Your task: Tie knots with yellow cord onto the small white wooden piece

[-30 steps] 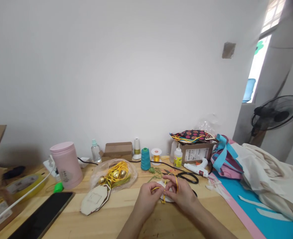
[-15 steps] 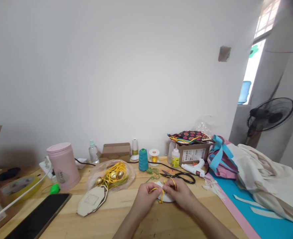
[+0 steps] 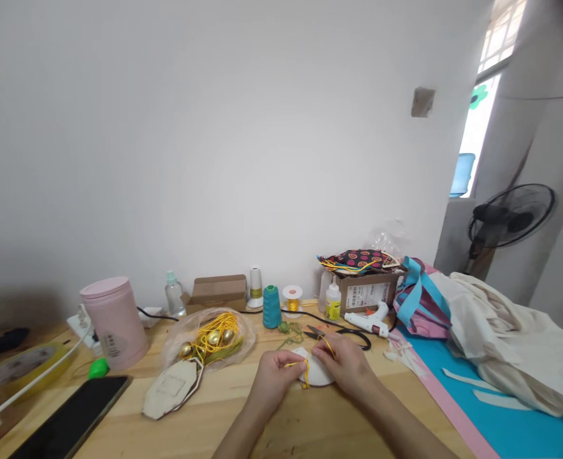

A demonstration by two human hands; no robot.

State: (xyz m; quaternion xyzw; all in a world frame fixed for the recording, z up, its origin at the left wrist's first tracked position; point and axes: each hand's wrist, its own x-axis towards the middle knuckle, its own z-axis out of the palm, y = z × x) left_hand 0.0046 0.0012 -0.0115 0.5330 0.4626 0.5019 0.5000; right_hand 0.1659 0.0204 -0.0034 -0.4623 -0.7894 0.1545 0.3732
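Observation:
Between my hands is a yellow cord [image 3: 305, 376], with a knotted bit hanging below my left fingertips. My left hand [image 3: 277, 376] pinches this cord between thumb and forefinger. A second stretch of the cord shows at my right hand [image 3: 343, 360], whose fingers are closed on it. Underneath the fingers, on the wooden table [image 3: 214, 433], lies a white disc-like piece [image 3: 320, 375], partly covered by the right hand. Just beyond my hands are black-handled scissors [image 3: 358, 338] and a tangle of green thread [image 3: 291, 329].
A plastic bag [image 3: 214, 335] of yellow cord and gold bells lies left, near octagonal pieces [image 3: 171, 390], a phone [image 3: 71, 417] and a pink cup [image 3: 115, 325]. Behind stand a teal thread cone [image 3: 271, 307], a glue bottle [image 3: 333, 301] and a glue gun [image 3: 370, 320]. Cloth [image 3: 515, 344] piles at right.
My right hand has moved slightly away from my left, so the gap between them is wider and more of the white piece shows. The whole view has shifted slightly to the right.

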